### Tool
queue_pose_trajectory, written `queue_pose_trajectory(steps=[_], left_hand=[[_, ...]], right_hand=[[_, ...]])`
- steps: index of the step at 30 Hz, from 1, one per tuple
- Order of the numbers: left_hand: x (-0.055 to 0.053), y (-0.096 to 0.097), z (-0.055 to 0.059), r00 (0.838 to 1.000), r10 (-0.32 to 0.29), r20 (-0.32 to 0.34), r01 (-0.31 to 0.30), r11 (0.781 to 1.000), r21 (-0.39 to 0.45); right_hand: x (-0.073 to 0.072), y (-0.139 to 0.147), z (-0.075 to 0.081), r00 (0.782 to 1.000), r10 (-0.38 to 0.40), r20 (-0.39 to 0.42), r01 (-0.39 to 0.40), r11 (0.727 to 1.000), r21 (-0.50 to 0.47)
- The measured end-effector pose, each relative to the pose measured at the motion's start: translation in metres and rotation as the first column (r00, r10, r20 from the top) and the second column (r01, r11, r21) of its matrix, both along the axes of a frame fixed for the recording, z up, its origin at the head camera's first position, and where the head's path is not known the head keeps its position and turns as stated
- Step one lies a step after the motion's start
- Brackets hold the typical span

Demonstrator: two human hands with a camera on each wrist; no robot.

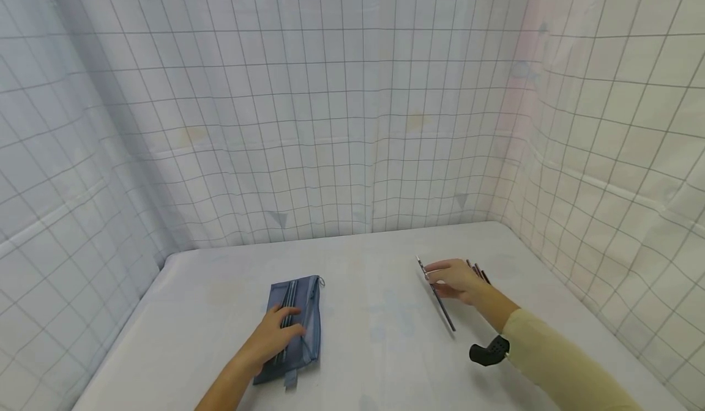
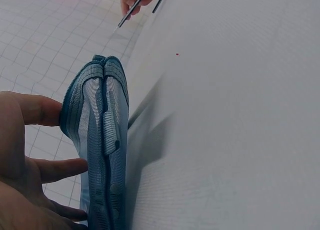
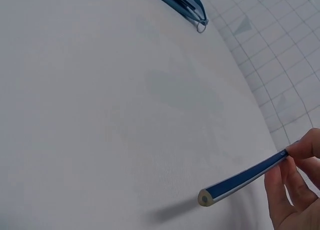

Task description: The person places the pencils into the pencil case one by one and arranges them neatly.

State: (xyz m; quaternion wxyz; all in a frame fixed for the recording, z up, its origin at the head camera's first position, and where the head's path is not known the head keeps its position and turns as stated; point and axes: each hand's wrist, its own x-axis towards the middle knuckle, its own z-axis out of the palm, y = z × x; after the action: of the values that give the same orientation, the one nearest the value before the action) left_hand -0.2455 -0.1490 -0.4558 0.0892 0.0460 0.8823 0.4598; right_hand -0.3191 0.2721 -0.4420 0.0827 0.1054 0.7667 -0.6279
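Note:
A blue mesh zip pouch (image 1: 311, 331) lies flat on the table at the left in the head view. My left hand (image 1: 272, 337) rests on it, its fairly straight fingers (image 2: 62, 170) touching the pouch's side. Several dark pencils (image 1: 289, 298) show along the pouch under that hand. Out to the right, my right hand (image 1: 454, 281) pinches a dark blue pencil (image 3: 245, 180) with pale stripes between thumb and fingertips. The pencil is tilted above the table, and its blunt, flat end faces the right wrist camera.
Several more pencils (image 1: 478, 270) lie on the white table (image 1: 363, 288) just beyond the right hand. A black curved device (image 1: 490, 351) sits at the right wrist, by the yellow sleeve (image 1: 556, 362). White gridded curtains (image 1: 341, 154) surround the table at the back and sides.

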Motion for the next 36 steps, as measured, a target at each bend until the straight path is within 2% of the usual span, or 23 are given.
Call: queue_pose_trajectory(steps=[22, 36], left_hand=[[-0.003, 0.001, -0.003, 1.000, 0.001, 0.003, -0.001, 1.000, -0.007], [-0.002, 0.003, 0.000, 1.000, 0.001, -0.005, -0.001, 1.000, -0.014]], right_hand=[[-0.003, -0.047, -0.007, 0.999, 0.043, 0.021, -0.042, 0.998, -0.037], [-0.002, -0.084, -0.010, 0.990, 0.141, 0.015, -0.140, 0.989, -0.048]])
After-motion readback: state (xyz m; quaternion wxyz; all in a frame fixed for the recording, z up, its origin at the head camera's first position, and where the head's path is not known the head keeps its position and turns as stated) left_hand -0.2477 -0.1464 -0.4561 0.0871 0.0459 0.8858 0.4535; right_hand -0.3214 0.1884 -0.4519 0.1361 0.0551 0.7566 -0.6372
